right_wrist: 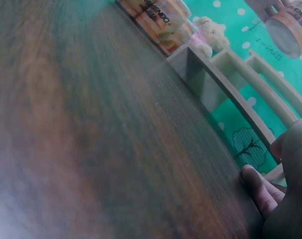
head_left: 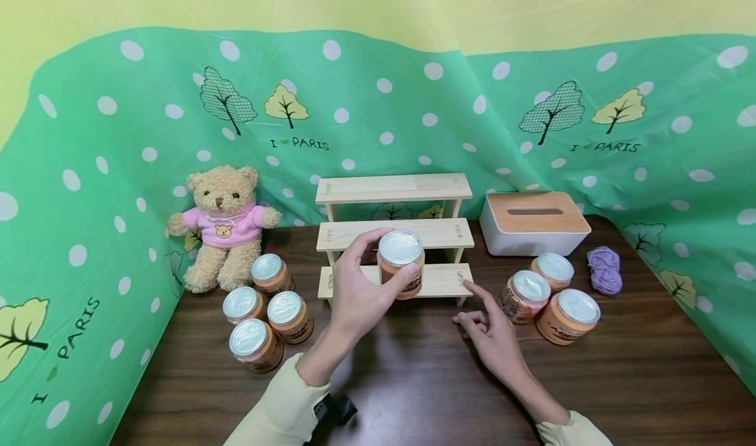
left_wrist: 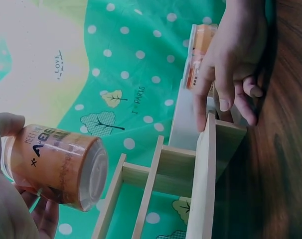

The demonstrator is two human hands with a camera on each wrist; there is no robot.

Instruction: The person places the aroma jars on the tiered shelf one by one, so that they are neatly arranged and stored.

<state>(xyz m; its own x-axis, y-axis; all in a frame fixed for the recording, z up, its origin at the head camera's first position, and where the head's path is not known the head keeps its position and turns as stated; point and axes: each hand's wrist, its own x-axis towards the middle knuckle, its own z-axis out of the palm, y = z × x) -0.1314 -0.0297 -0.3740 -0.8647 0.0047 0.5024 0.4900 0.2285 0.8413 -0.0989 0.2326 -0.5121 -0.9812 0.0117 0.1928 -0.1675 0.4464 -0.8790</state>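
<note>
My left hand grips a jar with orange contents and a silvery lid, holding it up in front of the wooden three-step stand. In the left wrist view the jar lies on its side in the picture, dark lettering facing out, thumb on one side and fingers round the other. My right hand is low over the table by the stand's right end. Its index finger reaches to the lowest step's right edge, while the other fingers bend loosely and hold nothing.
Several matching jars stand in a group on the left, before a teddy bear in a pink top. Three more jars are on the right, near a tissue box and a purple yarn skein. A green printed cloth hangs behind.
</note>
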